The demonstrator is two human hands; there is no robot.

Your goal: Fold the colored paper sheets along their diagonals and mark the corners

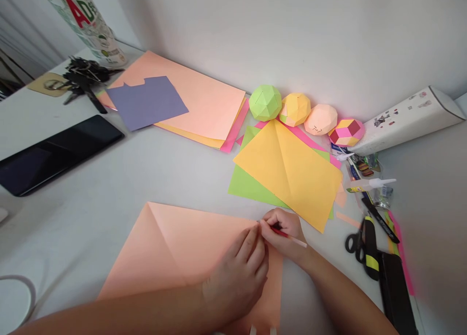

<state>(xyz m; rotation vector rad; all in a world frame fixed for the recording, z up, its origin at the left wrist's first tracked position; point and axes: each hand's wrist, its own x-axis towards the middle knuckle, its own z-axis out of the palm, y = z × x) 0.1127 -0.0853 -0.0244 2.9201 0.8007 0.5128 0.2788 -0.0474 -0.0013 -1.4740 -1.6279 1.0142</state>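
A large peach paper sheet (197, 247) with crease lines lies at the front of the table. My right hand (282, 228) is closed around a slim red-and-white pen or pencil (292, 237), its tip near the sheet's upper right edge. Right beside it, my left hand (239, 272) rests on the sheet with fingers bent and pressed together. What those fingers hold, if anything, is hidden under them. Both hands almost touch at the fingertips. Two small pale ends (273, 330) show at the bottom edge of the view.
Yellow creased paper (292, 169) overlaps green sheets behind my right hand. Several faceted paper balls (265, 102) line the wall. Scissors (359, 242), a black-and-yellow cutter (371, 250) and glue bottle (370, 184) lie right. A phone (58, 152), keys (82, 77) and stacked paper (197, 101) are left.
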